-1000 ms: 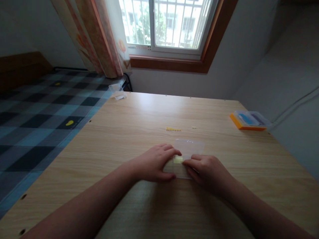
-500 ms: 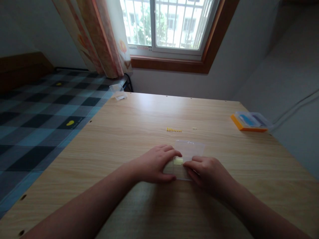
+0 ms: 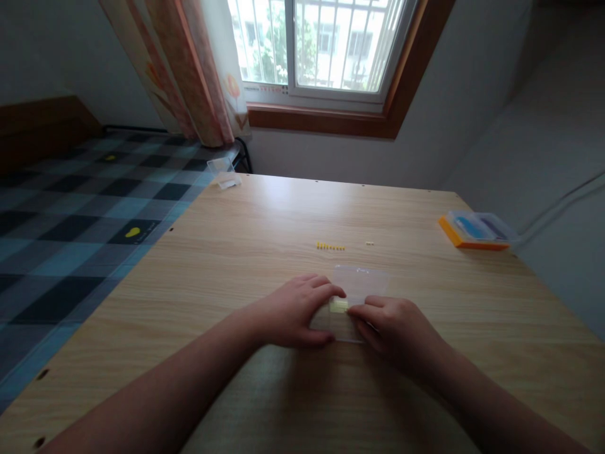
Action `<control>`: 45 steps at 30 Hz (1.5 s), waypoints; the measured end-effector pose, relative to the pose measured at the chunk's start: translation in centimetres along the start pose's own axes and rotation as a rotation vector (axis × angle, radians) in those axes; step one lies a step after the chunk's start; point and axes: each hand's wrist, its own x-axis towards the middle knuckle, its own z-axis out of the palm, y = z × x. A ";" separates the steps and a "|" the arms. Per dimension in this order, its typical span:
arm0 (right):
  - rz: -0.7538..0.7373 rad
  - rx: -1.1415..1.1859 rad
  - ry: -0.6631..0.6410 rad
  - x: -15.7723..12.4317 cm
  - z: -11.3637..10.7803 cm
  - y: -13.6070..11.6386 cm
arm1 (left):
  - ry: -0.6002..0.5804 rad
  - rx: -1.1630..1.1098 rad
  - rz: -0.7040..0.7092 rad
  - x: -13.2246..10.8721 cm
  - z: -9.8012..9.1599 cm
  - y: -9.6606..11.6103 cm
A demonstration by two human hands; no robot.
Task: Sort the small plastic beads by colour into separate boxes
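At the left, a bed (image 3: 66, 214) with a checked cover adjoins a wood-grain desk (image 3: 212, 277). On the desk's far left corner stands a small clear container (image 3: 221, 167), tilted open. Next comes the left hand (image 3: 295, 312), its grip spread wide over the left part of a clear case (image 3: 341, 328), thumb at the near edge, fingers toward the far side. A row of tiny yellow pieces (image 3: 331, 247) lies beyond the case. Pale yellow pieces (image 3: 338, 306) lie in the case, between the hands, and a few whitish pieces (image 3: 369, 243) sit right of the row. The right hand (image 3: 392, 318) has its fingertips drawn together beside the pale yellow pieces; whether this grip holds anything cannot be told. Farthest right lies an orange-edged box (image 3: 475, 232).
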 end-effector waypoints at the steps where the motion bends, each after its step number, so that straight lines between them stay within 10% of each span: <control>1: 0.000 0.005 -0.003 0.0 0.0 0.0 | 0.001 0.000 0.001 0.0 0.0 0.0; 45: -0.101 0.021 -0.083 -0.8 -2.2 0.9 | 0.024 0.006 0.001 0.0 0.5 -0.2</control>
